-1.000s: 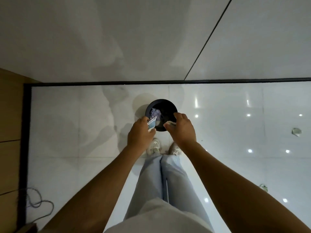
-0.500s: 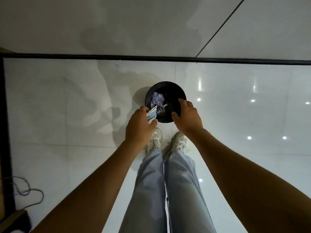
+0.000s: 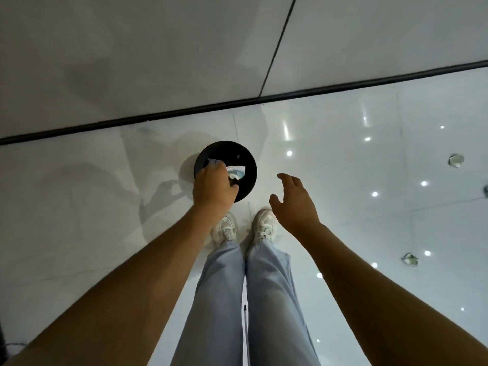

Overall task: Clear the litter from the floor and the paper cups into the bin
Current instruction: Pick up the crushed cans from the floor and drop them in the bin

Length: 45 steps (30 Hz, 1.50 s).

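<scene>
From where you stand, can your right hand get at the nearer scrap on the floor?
Probably not without stepping over. The right hand is open and holds nothing, but the scrap lies well off to the right on bare floor, with nothing between.

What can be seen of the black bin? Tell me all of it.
The bin is a round, black, open-topped container, seen from almost straight above, standing upright on the glossy white floor close to the dark strip at the foot of the wall. Its material cannot be told. Pale crumpled litter lies inside. The left hand hovers over its near left rim, hiding that part; contact cannot be told. The right hand is apart, to its right.
</scene>
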Motion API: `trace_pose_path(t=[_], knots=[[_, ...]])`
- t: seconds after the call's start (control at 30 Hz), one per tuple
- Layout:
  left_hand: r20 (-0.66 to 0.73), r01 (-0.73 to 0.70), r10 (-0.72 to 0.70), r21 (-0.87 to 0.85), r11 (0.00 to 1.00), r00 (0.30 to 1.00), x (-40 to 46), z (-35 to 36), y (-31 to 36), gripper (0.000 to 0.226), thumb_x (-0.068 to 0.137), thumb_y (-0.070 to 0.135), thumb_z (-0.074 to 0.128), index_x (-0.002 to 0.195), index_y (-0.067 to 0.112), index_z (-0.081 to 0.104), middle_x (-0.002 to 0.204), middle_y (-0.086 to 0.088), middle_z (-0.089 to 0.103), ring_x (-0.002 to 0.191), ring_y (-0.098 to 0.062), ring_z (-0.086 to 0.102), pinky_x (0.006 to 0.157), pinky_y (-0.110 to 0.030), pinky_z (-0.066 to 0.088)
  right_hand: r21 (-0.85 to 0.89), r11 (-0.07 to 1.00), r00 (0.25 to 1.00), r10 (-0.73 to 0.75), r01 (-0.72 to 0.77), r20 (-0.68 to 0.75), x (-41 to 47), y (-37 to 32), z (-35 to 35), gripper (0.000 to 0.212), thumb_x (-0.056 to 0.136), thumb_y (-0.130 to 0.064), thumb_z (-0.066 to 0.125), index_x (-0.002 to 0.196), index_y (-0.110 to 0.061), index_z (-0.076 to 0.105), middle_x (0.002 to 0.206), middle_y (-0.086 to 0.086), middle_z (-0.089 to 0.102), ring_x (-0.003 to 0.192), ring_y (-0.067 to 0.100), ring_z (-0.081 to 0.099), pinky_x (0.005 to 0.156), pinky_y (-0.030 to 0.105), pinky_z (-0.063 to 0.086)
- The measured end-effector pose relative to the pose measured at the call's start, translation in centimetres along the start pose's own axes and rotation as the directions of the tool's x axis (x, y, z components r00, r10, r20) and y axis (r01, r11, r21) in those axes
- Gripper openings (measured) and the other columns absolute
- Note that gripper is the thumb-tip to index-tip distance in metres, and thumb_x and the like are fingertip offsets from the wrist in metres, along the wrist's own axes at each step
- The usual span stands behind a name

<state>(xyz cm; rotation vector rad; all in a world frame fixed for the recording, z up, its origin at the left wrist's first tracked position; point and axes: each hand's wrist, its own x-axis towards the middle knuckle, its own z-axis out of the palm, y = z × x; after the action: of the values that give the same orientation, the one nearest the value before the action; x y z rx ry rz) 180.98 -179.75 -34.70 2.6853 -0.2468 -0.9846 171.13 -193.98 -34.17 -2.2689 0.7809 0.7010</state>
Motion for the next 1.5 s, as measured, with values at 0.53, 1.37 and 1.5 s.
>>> trace_pose_path(t=[0.53,1.37,1.5], knots=[[0.097,-0.541,0.537,0.279,0.794,0.838,-13.4,-15.9,18.3,0.043,0.095,0.036,0.048,0.126,0.007,0.05,0.126,-0.013,0.055,0.116,-0.029,0.05,0.097,-0.038,0.043,0.011,1.0,0.946,0.029,-0.027,-0.322,-16.2,-1.4,-23.1,0.052,0.096,-0.029,0.05,0.144,-0.017,0.035,0.141,0.009,0.043,0.12,0.029,0.049,0.095,0.041,0.047],[0.431,-0.902,0.818,0.365,0.229,0.382,-40.1,5.0,50.3,0.039,0.094,0.037,0.049,0.122,0.01,0.052,0.118,-0.008,0.056,0.106,-0.025,0.055,0.082,-0.033,0.045,0.557,0.766,0.591,0.622,-0.322,-0.514,-44.9,32.9,-29.2,0.049,0.094,-0.031,0.051,0.14,-0.017,0.039,0.137,0.008,0.046,0.116,0.028,0.051,0.094,0.039,0.046],[0.533,-0.927,0.782,0.344,0.149,0.323,-41.9,8.9,52.5,0.042,0.094,0.038,0.048,0.127,0.011,0.049,0.121,-0.009,0.054,0.112,-0.026,0.052,0.09,-0.035,0.045,0.644,0.682,0.536,0.707,-0.346,-0.461,-47.2,36.8,-27.5,0.049,0.094,-0.03,0.051,0.14,-0.017,0.039,0.136,0.008,0.046,0.116,0.028,0.05,0.093,0.038,0.046]])
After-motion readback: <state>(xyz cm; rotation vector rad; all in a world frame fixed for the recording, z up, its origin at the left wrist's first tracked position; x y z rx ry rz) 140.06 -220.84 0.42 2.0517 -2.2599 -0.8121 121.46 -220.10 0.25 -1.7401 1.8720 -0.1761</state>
